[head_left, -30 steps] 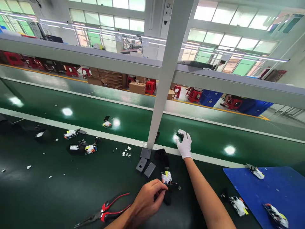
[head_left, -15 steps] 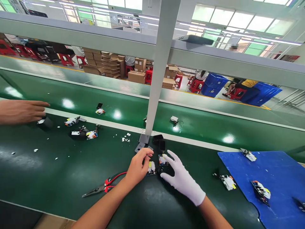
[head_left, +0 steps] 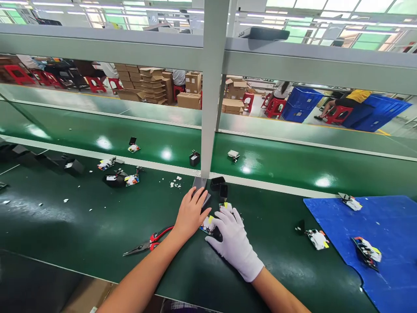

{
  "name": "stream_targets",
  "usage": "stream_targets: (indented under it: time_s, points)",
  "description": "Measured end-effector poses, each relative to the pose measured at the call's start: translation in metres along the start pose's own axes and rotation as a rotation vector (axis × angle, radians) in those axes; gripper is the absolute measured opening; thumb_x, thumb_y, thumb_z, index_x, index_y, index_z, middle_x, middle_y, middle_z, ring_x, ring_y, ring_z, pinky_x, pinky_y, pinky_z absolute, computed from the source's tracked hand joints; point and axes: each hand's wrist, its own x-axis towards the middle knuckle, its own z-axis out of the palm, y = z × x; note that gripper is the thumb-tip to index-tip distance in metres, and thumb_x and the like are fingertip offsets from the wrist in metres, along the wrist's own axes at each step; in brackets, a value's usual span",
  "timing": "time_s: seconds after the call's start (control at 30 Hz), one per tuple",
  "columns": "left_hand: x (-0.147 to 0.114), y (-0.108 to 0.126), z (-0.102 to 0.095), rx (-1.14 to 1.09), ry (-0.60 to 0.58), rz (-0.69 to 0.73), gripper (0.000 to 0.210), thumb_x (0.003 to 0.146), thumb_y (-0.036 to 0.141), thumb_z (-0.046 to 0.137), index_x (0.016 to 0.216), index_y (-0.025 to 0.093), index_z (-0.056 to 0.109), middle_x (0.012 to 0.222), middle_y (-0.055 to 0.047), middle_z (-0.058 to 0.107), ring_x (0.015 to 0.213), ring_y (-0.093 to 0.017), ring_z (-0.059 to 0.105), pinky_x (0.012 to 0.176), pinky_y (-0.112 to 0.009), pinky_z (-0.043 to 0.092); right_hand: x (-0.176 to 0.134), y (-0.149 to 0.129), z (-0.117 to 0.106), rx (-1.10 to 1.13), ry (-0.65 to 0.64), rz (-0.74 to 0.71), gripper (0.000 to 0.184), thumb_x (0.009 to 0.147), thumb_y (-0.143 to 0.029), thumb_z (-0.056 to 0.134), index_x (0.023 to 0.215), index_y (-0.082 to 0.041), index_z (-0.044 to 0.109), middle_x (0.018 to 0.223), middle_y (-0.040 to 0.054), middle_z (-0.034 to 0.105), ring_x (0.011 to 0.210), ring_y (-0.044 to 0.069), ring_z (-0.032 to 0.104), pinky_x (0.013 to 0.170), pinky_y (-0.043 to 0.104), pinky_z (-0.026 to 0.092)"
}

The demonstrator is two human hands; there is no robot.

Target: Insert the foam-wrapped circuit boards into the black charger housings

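Observation:
My bare left hand [head_left: 192, 209] lies palm down with its fingers spread over grey plastic plates [head_left: 200, 181] at the foot of the post. My right hand [head_left: 235, 245], in a white glove, is open, its bent fingers apart above a small black part [head_left: 216, 234]. Whether it touches that part is hidden. A circuit board with white filler and a yellow label [head_left: 206, 224] lies between my hands, and another board [head_left: 224, 206] is partly covered by the glove. Two black plastic housings [head_left: 217, 183] sit just beyond. Red-handled long-nose pliers [head_left: 146, 245] lie beside my left forearm.
A grey post [head_left: 210, 108] rises in front of me. More circuit boards [head_left: 132, 179] and white crumbs [head_left: 176, 183] lie at the left. At the right, another board [head_left: 317, 239] lies beside a blue mat [head_left: 342, 226]. A black housing [head_left: 194, 158] stands beyond the ledge.
My left hand has opened and moved forward onto the grey plates. My right hand has shifted left and lower over the black part. Another person's hand at the left has gone from view.

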Motion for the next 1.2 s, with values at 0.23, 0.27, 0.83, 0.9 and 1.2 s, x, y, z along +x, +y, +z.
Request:
stream_targets:
  time_s: [0.23,0.27,0.83,0.9,1.2]
  points:
    - [0.001,-0.003,0.0,-0.074,0.014,-0.003,0.038,0.088,0.015,0.057,0.124,0.019,0.065,0.12,-0.01,0.072,0.119,-0.029,0.06,0.103,-0.048,0.05,-0.001,0.0,0.01,0.013,0.105,0.053,0.065,0.069,-0.02,0.082,0.128,-0.016,0.054,0.112,0.0135,0.07,0.113,0.034,0.065,0.106,0.059,0.048]
    - [0.002,-0.003,-0.002,-0.14,0.03,-0.013,0.036,0.088,0.015,0.056,0.123,0.019,0.066,0.118,-0.009,0.072,0.117,-0.028,0.062,0.103,-0.047,0.05,-0.002,0.003,0.008,0.033,0.124,0.051,0.066,0.07,-0.018,0.08,0.13,-0.017,0.053,0.112,0.0131,0.07,0.113,0.033,0.065,0.105,0.056,0.05]
    - [-0.009,0.024,-0.023,-1.661,-0.205,-0.488,0.044,0.079,0.048,0.065,0.109,0.017,0.071,0.084,-0.005,0.066,0.075,-0.015,0.059,0.066,-0.024,0.05,-0.012,0.01,-0.052,0.279,0.409,0.108,0.054,0.091,-0.02,0.065,0.14,-0.029,0.045,0.117,0.0099,0.067,0.104,0.026,0.068,0.089,0.043,0.062]
    - [-0.012,0.028,-0.02,-1.667,-0.254,-0.468,0.047,0.082,0.054,0.062,0.108,0.016,0.069,0.075,-0.003,0.061,0.065,-0.012,0.055,0.059,-0.023,0.047,-0.013,0.009,-0.051,0.269,0.393,0.087,0.055,0.091,-0.02,0.065,0.141,-0.029,0.044,0.117,0.0104,0.068,0.103,0.025,0.068,0.088,0.043,0.062]
    - [-0.022,0.043,-0.014,-1.597,-0.556,-0.585,0.073,0.072,0.081,0.059,0.094,0.012,0.068,0.067,-0.001,0.057,0.048,-0.007,0.048,0.045,-0.02,0.038,-0.015,0.009,-0.047,0.301,0.304,0.01,0.056,0.09,-0.019,0.066,0.141,-0.027,0.045,0.117,0.0102,0.07,0.106,0.026,0.07,0.094,0.043,0.061]
